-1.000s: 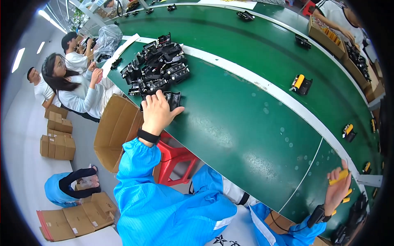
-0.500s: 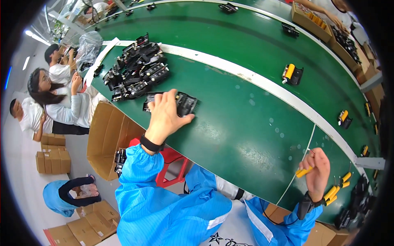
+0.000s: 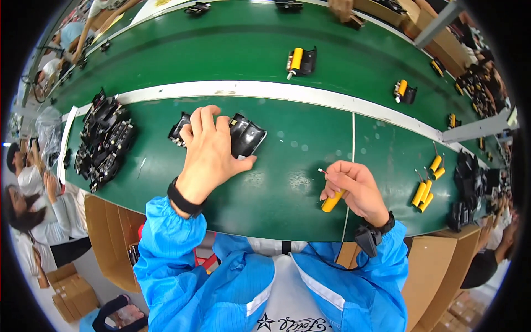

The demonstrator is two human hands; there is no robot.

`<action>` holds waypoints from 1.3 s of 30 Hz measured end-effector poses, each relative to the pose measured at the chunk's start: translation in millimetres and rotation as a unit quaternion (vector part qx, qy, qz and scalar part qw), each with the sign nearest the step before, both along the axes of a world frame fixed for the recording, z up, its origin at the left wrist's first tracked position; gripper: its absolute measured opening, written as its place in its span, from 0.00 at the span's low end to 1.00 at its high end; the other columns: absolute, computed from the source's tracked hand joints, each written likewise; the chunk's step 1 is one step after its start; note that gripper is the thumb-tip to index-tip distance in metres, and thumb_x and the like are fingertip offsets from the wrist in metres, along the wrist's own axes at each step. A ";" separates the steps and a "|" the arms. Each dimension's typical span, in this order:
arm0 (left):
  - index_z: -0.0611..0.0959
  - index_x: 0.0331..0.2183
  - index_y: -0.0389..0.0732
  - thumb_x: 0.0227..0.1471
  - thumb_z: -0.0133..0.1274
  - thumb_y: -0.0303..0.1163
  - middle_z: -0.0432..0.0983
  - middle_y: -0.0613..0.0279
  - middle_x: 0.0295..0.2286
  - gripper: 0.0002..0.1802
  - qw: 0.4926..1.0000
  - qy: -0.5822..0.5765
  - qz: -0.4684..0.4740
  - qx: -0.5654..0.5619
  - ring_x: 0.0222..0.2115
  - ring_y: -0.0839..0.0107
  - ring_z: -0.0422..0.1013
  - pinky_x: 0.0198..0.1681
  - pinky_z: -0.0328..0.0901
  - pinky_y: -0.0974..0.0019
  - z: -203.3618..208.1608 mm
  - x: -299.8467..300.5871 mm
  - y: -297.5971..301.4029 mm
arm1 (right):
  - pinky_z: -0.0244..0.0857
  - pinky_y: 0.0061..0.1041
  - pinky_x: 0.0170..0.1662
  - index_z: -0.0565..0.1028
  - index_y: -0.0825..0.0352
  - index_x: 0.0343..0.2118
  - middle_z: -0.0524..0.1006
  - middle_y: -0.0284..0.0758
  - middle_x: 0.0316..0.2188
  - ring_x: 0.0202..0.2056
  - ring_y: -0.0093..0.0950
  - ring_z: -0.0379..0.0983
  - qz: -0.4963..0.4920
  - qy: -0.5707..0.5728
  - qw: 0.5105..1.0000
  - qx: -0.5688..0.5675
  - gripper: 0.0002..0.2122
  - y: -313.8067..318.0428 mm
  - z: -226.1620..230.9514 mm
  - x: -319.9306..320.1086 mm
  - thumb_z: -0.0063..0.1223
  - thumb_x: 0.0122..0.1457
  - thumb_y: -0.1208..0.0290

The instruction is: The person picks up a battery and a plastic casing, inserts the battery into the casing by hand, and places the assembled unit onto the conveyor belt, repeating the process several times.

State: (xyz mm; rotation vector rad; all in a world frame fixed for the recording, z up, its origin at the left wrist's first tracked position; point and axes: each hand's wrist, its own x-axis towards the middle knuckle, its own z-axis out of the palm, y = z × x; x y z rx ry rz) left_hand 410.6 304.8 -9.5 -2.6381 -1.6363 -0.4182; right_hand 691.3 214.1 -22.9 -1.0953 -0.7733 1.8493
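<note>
My left hand (image 3: 207,152) is curved over a black plastic housing (image 3: 247,136) on the green bench, its thumb at the lower edge. The housing's glossy hollow part shows right of the fingers. Left of them another black part (image 3: 178,130) with small fittings shows; my hand hides whether the two are joined. My right hand (image 3: 357,191), closed, holds a yellow cylindrical battery (image 3: 333,201) just above the bench. A thin lead with a small white connector (image 3: 321,170) sticks out past the fingertips.
A heap of black housings (image 3: 108,141) lies at the left. Several yellow batteries (image 3: 422,193) lie at the right beside more black parts (image 3: 469,185). Beyond a white rail (image 3: 238,87), housings with yellow batteries (image 3: 301,61) sit on a green surface. Cardboard boxes (image 3: 108,238) stand below the bench.
The view has swung to the right. My right hand has brought the battery leftward, nearer to my left hand. The housing under my left hand now sits at a different angle, its glossy hollow showing.
</note>
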 end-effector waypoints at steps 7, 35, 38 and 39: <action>0.73 0.46 0.31 0.27 0.71 0.46 0.67 0.49 0.40 0.45 0.984 -0.063 -0.115 -0.121 0.45 0.53 0.62 0.47 0.56 0.53 -1.4 57.2 -14.5 | 0.71 0.28 0.34 0.75 0.73 0.34 0.72 0.32 0.23 0.24 0.22 0.69 -0.081 -0.064 0.994 0.046 0.05 -6.8 -3.6 3.5 0.51 0.61 0.76; 0.65 0.51 0.24 0.49 0.54 0.33 0.68 0.41 0.39 0.32 0.946 -0.128 -0.183 -0.235 0.40 0.49 0.66 0.43 0.60 0.53 -45.0 78.0 -17.2 | 0.63 0.33 0.48 0.78 0.66 0.31 0.71 0.39 0.45 0.46 0.38 0.66 -0.087 -0.561 0.777 0.272 0.03 25.1 -30.9 -41.0 0.58 0.53 0.76; 0.68 0.46 0.26 0.47 0.55 0.32 0.70 0.44 0.36 0.27 0.952 -0.144 -0.186 -0.197 0.39 0.52 0.67 0.40 0.60 0.54 -47.9 76.7 -17.8 | 0.63 0.33 0.48 0.79 0.66 0.32 0.71 0.39 0.45 0.47 0.37 0.66 -0.083 -0.564 0.780 0.257 0.03 26.7 -30.9 -44.2 0.58 0.53 0.76; 0.68 0.45 0.26 0.47 0.55 0.32 0.70 0.44 0.36 0.26 0.952 -0.144 -0.186 -0.197 0.38 0.52 0.67 0.40 0.60 0.54 -47.6 76.4 -18.0 | 0.63 0.33 0.48 0.79 0.66 0.32 0.71 0.38 0.45 0.47 0.37 0.66 -0.081 -0.565 0.782 0.250 0.03 27.1 -30.8 -45.1 0.58 0.53 0.76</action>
